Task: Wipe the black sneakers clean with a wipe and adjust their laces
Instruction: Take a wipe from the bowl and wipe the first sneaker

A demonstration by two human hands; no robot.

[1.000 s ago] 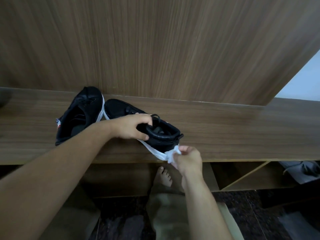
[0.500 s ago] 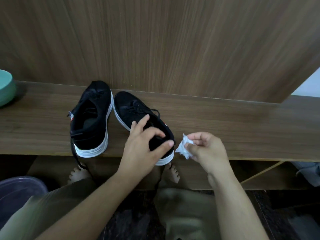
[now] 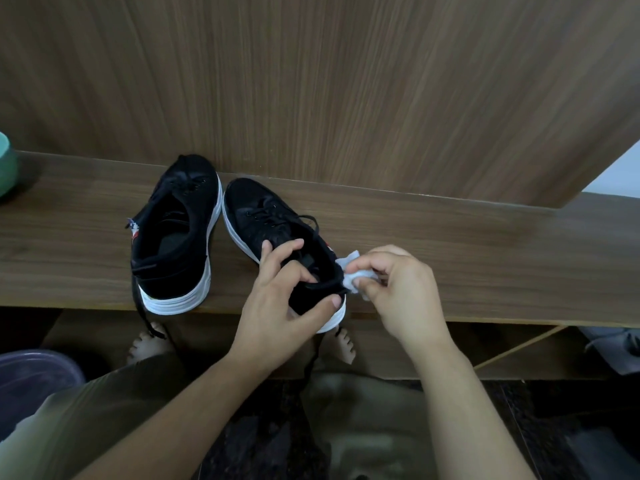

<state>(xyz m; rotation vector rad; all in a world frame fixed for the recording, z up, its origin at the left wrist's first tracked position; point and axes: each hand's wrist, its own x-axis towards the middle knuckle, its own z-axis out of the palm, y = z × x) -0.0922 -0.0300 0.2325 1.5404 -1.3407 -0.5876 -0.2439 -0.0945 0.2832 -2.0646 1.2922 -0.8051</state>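
black sneakers (image 3: 187,233), white soles; white wipe (image 3: 351,271).

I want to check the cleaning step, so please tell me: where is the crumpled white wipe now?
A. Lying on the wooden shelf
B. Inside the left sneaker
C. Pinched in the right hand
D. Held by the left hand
C: the right hand pinches the crumpled white wipe beside the heel of the black sneaker that the left hand holds.

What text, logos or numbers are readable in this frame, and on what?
None readable.
Left sneaker: small red, white and blue tag on its outer side, too small and blurred to read.
Right sneaker: a red mark on its side, mostly hidden, no letters legible.
Wipe, wooden shelf, green bowl: no print visible.
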